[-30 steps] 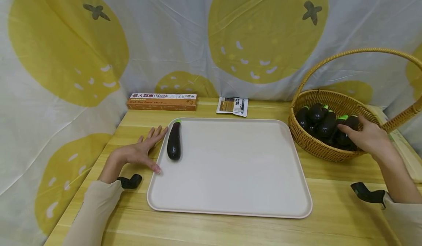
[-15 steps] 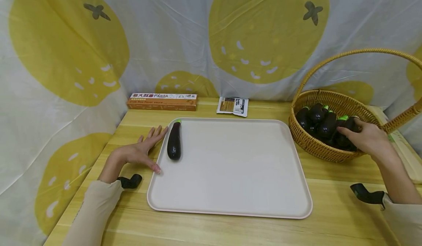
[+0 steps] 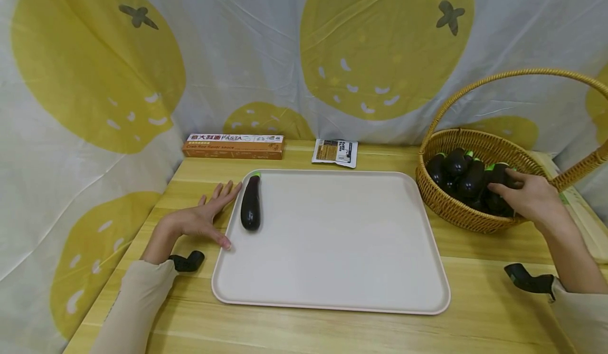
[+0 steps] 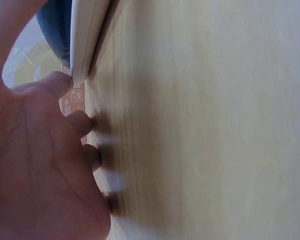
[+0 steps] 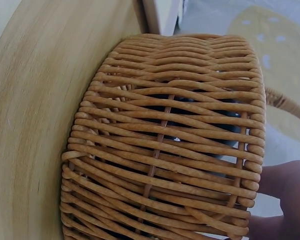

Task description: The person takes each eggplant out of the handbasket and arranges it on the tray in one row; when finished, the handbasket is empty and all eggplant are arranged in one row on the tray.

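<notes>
A single dark purple eggplant [image 3: 250, 206] with a green stem end lies along the left side of the white tray [image 3: 342, 243]. My left hand [image 3: 201, 219] rests with spread fingers at the tray's left rim, thumb and index touching the edge. In the left wrist view the other fingertips of that left hand [image 4: 45, 150] meet the tabletop. Over at the wicker basket [image 3: 475, 225], my right hand [image 3: 534, 198] reaches over the rim and pinches an eggplant [image 3: 500, 174] between thumb and fingers. Several more eggplants [image 3: 470, 180] fill the basket. Its weave [image 5: 160, 140] mostly hides the right fingers in the right wrist view.
Behind the tray stand an orange pasta box [image 3: 233, 147] and a small flat packet [image 3: 334, 153]. The basket's tall handle [image 3: 513, 73] arches above the eggplants. A lemon-patterned cloth [image 3: 266, 53] hangs behind and to the left of the wooden table [image 3: 332, 333].
The eggplant at my right fingertips has shifted and turned a little within the basket, and the right fingers have closed in on it slightly. My left hand and the tray stay put.
</notes>
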`<state>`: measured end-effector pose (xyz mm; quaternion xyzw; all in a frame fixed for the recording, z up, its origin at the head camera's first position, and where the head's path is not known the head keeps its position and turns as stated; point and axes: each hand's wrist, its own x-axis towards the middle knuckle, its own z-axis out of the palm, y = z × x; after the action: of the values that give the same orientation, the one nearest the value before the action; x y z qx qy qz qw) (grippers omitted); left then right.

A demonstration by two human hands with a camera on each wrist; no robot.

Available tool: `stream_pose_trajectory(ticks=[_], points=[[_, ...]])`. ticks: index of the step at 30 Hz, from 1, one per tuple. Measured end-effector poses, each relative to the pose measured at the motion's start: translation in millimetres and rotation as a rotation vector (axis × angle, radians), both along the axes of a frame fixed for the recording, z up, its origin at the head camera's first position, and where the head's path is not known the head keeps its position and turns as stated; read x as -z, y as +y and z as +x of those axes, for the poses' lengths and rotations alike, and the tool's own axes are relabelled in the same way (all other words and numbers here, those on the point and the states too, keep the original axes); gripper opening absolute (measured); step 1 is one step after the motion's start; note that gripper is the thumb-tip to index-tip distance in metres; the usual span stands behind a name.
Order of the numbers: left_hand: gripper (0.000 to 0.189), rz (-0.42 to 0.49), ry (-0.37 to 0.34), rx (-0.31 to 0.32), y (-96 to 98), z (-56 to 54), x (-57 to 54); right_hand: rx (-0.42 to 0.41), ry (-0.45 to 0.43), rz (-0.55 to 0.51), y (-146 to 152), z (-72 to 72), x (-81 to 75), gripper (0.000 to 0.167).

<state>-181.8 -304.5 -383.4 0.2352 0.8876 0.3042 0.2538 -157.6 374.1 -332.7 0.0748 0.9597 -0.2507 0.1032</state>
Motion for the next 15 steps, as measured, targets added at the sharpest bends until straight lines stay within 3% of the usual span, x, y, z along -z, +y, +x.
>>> stream_pose_trajectory(ticks=[8,15], points=[[0.143,0.001,-0.001,-0.001,0.5,0.1,-0.5,0.030,-0.026,-0.077,0.1,1.0,-1.5,0.081],[0.143,0.003,0.002,-0.001,1.1,0.7,-0.9,0.094,0.064,-0.098,-5.8,1.4,3.6,0.079]])
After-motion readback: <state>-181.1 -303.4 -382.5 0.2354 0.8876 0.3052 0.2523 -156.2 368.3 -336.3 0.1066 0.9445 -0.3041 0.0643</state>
